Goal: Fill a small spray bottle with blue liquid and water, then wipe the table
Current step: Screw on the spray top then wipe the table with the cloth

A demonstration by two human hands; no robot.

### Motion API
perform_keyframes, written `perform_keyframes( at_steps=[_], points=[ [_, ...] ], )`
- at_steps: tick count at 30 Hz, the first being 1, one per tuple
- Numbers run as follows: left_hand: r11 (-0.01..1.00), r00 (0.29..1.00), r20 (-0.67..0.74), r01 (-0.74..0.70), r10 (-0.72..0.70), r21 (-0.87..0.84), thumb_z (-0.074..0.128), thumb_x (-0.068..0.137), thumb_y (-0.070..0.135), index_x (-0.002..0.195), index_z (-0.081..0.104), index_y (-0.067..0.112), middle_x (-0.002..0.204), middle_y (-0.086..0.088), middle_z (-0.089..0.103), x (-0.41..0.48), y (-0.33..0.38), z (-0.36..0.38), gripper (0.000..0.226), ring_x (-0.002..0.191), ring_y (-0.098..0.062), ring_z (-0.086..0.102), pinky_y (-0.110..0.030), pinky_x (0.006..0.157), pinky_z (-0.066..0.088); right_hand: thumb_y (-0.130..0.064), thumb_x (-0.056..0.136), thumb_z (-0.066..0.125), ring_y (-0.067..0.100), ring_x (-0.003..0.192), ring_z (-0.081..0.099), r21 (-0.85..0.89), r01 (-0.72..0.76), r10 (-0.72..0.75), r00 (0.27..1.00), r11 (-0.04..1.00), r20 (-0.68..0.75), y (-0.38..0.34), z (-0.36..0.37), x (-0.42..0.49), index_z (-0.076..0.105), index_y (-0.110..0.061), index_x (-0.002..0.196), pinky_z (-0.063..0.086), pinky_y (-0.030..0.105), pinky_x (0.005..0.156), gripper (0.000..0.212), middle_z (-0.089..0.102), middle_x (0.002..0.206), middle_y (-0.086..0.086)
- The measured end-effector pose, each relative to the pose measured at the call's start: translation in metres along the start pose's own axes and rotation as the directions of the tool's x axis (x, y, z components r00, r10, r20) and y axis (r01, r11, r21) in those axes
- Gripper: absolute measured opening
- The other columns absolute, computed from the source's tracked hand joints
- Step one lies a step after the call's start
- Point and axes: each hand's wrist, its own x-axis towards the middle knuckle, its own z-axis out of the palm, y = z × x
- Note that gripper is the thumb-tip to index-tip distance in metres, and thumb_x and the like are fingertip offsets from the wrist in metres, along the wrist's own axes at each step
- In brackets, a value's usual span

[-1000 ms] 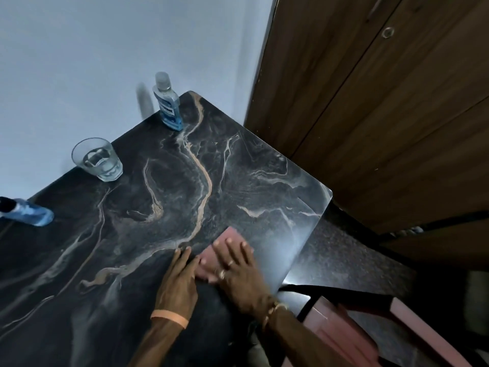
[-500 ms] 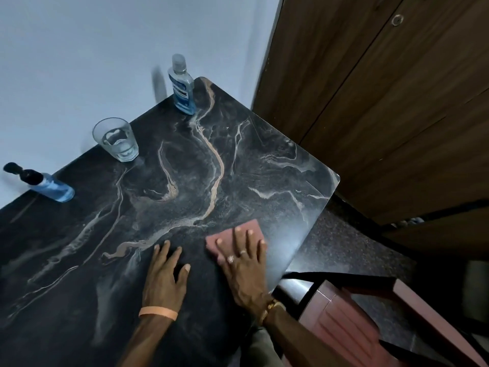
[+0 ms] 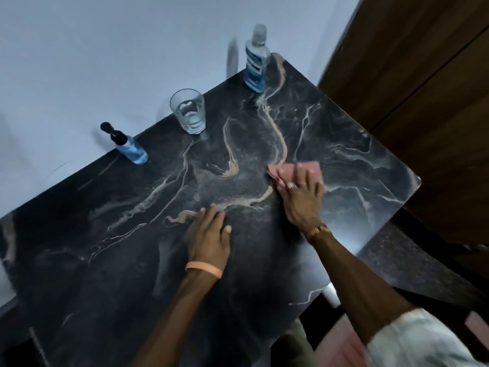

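My right hand (image 3: 300, 193) presses a folded pink cloth (image 3: 287, 169) flat onto the black marbled table (image 3: 344, 160), fingers straight over it. My left hand (image 3: 210, 238) rests flat on the tabletop to the left, fingers extended, holding nothing. Along the far edge by the wall stand a small spray bottle (image 3: 129, 147) with a black nozzle and blue liquid, a glass (image 3: 189, 111) with some water, and a large bottle of blue liquid (image 3: 256, 62) with a clear cap.
A pale wall runs behind the table. A brown wooden cabinet (image 3: 423, 88) stands to the right, close to the table's right corner. A dark speckled floor and part of a pink chair (image 3: 336, 348) lie below right.
My right hand has slid the pink cloth away from me toward the table's middle. My left hand has come off the cloth and lies flat on the table. The camera view shifted.
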Motion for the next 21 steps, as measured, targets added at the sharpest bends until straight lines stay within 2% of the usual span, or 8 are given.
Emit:
perform_keyframes(
  at_steps=[2,5,9,11,13,16,18,21],
  points=[
    [0.999,0.996,0.075,-0.042,0.042,0.002,0.047,0.099,0.023,0.141,0.047,0.009,0.155,-0.008,0.033,0.006,0.016,0.011,0.045,0.147,-0.028,0.020,-0.039,0.120,0.018,-0.043,0.105,0.025,0.039,0.147,0.018,0.014,-0.022,0.022,0.999,1.000,-0.028,0.004,0.013,-0.066,0.019,-0.053,0.150,0.021,0.059,0.112,0.046,0.015,0.164,0.010],
    [0.992,0.978,0.189,-0.105,0.090,0.074,0.040,0.100,0.027,0.145,0.041,0.015,0.161,-0.004,0.020,0.003,0.031,0.031,0.046,0.150,-0.026,0.007,-0.040,0.122,0.006,-0.051,0.103,0.024,0.043,0.148,0.015,-0.032,0.273,-0.268,0.957,0.962,0.112,-0.022,0.057,-0.180,0.028,-0.042,0.152,0.016,0.063,0.113,0.050,0.020,0.162,0.013],
    [0.995,0.982,0.162,-0.091,0.097,-0.047,0.042,0.101,0.024,0.141,0.048,0.012,0.158,-0.004,0.028,-0.010,0.019,0.032,0.042,0.150,-0.021,0.010,-0.035,0.122,0.005,-0.055,0.092,0.047,0.039,0.147,0.021,-0.108,0.747,-0.725,0.664,0.656,0.184,-0.005,0.059,-0.132,0.031,-0.033,0.151,0.013,0.060,0.117,0.065,0.031,0.158,0.011],
    [0.995,0.995,0.092,-0.041,0.048,-0.086,0.049,0.099,0.022,0.137,0.053,0.009,0.153,-0.006,0.036,-0.014,0.006,0.023,0.040,0.147,-0.020,0.020,-0.038,0.121,0.019,-0.052,0.098,0.036,0.040,0.146,0.024,-0.097,0.639,-0.635,0.769,0.763,0.073,0.007,0.041,-0.052,0.035,-0.033,0.150,0.019,0.063,0.114,0.055,0.031,0.158,0.012],
    [0.995,1.000,0.023,0.011,-0.009,-0.095,0.053,0.098,0.022,0.135,0.055,0.009,0.152,-0.006,0.039,-0.017,-0.008,0.013,0.040,0.146,-0.019,0.023,-0.038,0.119,0.023,-0.050,0.103,0.023,0.039,0.148,0.016,0.035,0.256,-0.255,0.966,0.966,-0.033,0.009,0.025,0.028,0.034,-0.034,0.150,0.015,0.066,0.113,0.051,0.021,0.162,0.009],
    [0.985,0.993,-0.082,0.073,-0.087,-0.155,0.056,0.096,0.016,0.132,0.057,0.007,0.148,-0.008,0.044,-0.015,-0.019,-0.001,0.037,0.143,-0.018,0.029,-0.036,0.118,0.026,-0.051,0.102,0.024,0.038,0.149,0.009,0.120,-0.160,0.161,0.987,0.980,0.006,-0.035,0.009,0.090,0.032,-0.037,0.151,0.010,0.066,0.114,0.051,0.012,0.164,0.007],
    [0.954,0.959,-0.184,0.166,-0.216,-0.251,0.057,0.095,0.009,0.128,0.060,0.005,0.144,-0.011,0.049,-0.012,-0.027,-0.011,0.034,0.139,-0.021,0.038,-0.035,0.117,0.028,-0.053,0.102,0.020,0.039,0.149,0.006,-0.040,0.218,-0.211,0.969,0.975,0.131,-0.091,0.017,0.072,0.021,-0.037,0.155,0.012,0.064,0.115,0.055,0.007,0.165,0.010],
    [0.903,0.892,-0.251,0.292,-0.375,-0.314,0.055,0.094,0.003,0.125,0.062,0.003,0.139,-0.014,0.053,-0.013,-0.043,-0.027,0.032,0.131,-0.028,0.047,-0.042,0.112,0.033,-0.051,0.102,0.022,0.043,0.149,0.005,-0.025,0.706,-0.675,0.686,0.708,0.272,-0.139,0.041,-0.019,0.019,-0.041,0.155,0.011,0.066,0.114,0.054,0.006,0.165,0.010]
  ],
)
